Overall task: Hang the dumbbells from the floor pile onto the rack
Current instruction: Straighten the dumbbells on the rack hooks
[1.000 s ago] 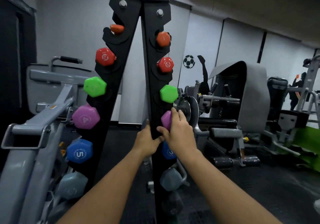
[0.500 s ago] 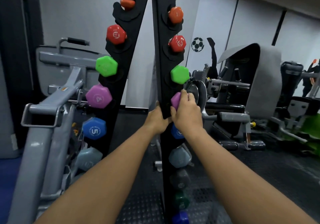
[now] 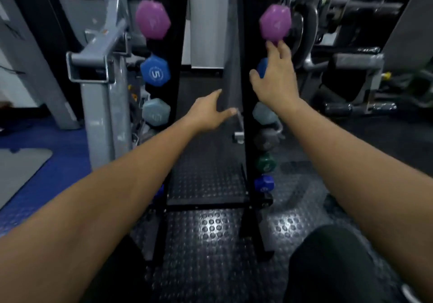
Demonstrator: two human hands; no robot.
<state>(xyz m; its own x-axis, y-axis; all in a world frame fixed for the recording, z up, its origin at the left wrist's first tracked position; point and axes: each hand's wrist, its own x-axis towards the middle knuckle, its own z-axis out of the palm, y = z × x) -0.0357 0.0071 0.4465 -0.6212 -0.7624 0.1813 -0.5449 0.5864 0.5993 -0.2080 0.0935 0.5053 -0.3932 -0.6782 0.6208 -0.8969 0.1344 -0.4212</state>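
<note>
Half a second ago both hands were pressed to the purple dumbbell [image 3: 276, 23] at the rack [image 3: 248, 73]; now they have let go of it. It sits in its slot on the rack, its other head [image 3: 152, 19] showing on the rack's left upright. The right hand [image 3: 274, 80] hangs just below that right head, grip wide, fingertips reaching up to its underside; I cannot tell whether they touch. The left hand [image 3: 206, 113] has dropped lower, between the two uprights, fingers spread and holding nothing. By my reading, this dumbbell is hung and both hands are free for the next one from the floor pile, which is not in view.

Counted on the rack's right upright, top to bottom: one green head cut by the frame edge, one purple, one blue mostly behind the right hand, one pale grey-blue, one dark grey, one dark green, one deep blue, seven in all. On the left upright: green, purple, blue marked 5 [image 3: 155, 73], pale grey-blue. Lower ones there are hidden.
</note>
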